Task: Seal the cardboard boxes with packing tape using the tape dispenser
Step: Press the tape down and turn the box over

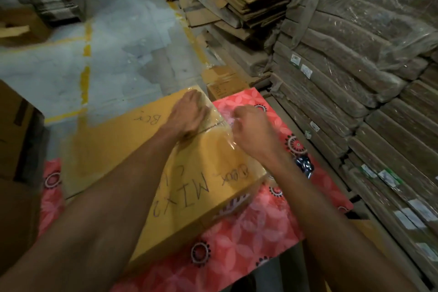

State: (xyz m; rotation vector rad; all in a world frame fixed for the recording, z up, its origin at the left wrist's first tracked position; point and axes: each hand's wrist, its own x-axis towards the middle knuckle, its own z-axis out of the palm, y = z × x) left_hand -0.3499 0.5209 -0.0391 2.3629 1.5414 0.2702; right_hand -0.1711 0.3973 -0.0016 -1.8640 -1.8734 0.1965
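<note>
While left hand [189, 114] presses, cardboard box [147, 161] long axis runs near-right to far-left

Two bare forearms; left hand [189, 111], right hand [254, 131] ungloved

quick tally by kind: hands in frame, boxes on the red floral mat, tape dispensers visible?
Hands: 2, left hand and right hand
Cardboard boxes on the red floral mat: 1, the handwritten cardboard box
Tape dispensers: 0 visible
Total: 3

A left hand [189, 114] presses clear tape [213, 111] onto a cardboard box [132, 149]. The right hand [254, 130], fisted, grips the tape at the box's far right edge.
</note>
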